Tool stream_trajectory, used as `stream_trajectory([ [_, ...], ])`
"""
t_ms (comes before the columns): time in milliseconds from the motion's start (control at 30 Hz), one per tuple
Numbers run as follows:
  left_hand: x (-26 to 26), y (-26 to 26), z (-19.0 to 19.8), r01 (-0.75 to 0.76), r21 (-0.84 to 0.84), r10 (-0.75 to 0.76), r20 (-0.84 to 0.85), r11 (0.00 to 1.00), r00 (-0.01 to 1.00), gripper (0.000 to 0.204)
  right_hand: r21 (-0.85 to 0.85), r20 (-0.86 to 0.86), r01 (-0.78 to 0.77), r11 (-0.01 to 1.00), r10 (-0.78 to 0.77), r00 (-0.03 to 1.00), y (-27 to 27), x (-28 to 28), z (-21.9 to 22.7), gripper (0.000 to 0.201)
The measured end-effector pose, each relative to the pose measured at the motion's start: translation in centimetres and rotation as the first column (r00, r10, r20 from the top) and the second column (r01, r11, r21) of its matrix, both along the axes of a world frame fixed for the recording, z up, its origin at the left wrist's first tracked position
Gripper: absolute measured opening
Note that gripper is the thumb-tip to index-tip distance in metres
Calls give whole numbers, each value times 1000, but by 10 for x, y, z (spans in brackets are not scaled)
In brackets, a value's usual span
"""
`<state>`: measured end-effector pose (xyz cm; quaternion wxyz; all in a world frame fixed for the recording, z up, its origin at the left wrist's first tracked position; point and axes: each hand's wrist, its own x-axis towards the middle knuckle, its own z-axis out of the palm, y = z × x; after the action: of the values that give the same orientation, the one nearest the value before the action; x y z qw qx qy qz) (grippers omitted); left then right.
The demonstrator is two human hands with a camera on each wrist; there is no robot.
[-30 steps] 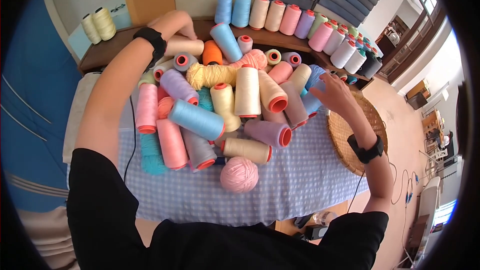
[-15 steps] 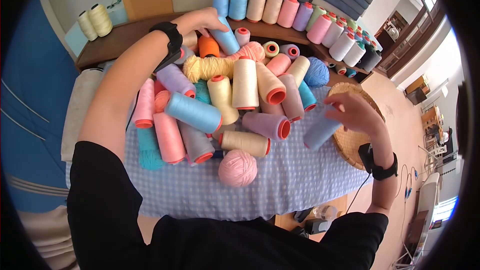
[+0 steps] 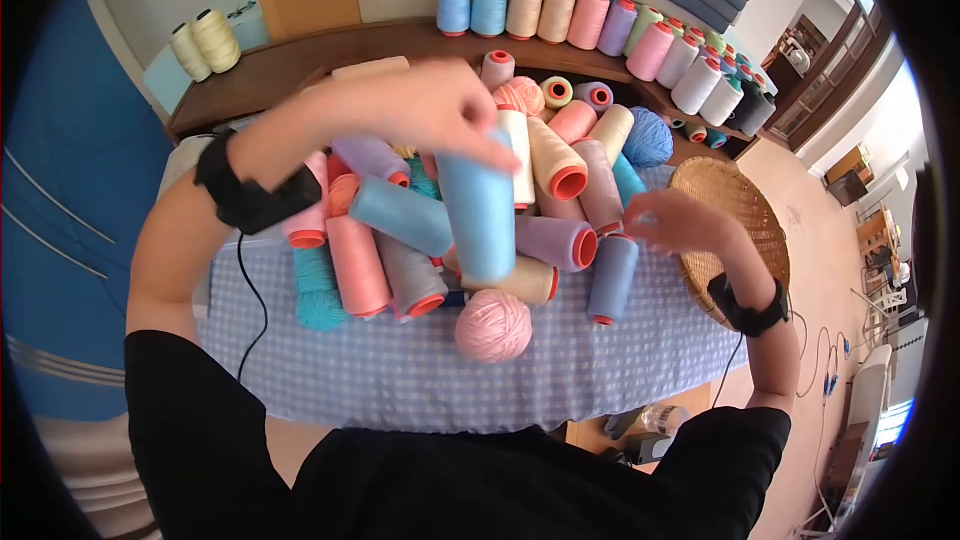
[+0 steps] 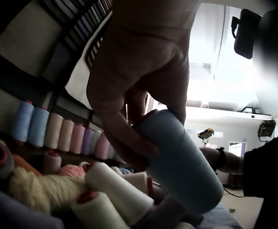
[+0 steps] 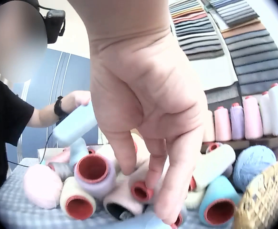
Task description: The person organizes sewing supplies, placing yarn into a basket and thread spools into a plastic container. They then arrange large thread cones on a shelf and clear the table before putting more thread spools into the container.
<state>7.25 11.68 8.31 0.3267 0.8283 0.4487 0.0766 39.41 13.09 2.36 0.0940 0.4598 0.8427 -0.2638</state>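
Note:
My left hand (image 3: 425,115) grips the top end of a light blue thread cone (image 3: 478,215), which hangs over the front of the pile. In the left wrist view, fingers and thumb close round the narrow end of that cone (image 4: 182,164). A greyish-blue thread cone (image 3: 613,282) lies on the checked cloth at the right of the pile. Just above its upper end is my right hand (image 3: 690,220), its fingers loose and pointing down in the right wrist view. A pink yarn ball (image 3: 493,325) sits before the pile, beside a beige cone (image 3: 530,282).
Thread cones and yarn skeins are heaped on the checked cloth (image 3: 400,380). A wicker basket (image 3: 765,240) stands at the right edge. Behind, a brown shelf (image 3: 300,48) carries a row of upright cones, with a blue yarn ball (image 3: 647,137) below its right part.
My left hand has taken the light blue cone from the back of the pile and brought it forward. My right hand has moved the greyish-blue cone onto the cloth and loosened from it.

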Motion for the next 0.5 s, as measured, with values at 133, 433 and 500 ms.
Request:
stream_trajectory([
  [133, 29, -10, -39, 311, 211, -286, -140, 927, 948, 39, 506, 38, -63, 860, 51, 998, 48, -23, 22, 17],
  [433, 23, 60, -6, -202, 512, 258, -42, 835, 965, 46, 789, -80, 209, 577, -240, 967, 153, -110, 62, 52],
  [500, 3, 122, -11, -231, 744, 368, -22, 628, 929, 46, 706, -136, 305, 640, -300, 944, 184, -124, 57, 61],
])
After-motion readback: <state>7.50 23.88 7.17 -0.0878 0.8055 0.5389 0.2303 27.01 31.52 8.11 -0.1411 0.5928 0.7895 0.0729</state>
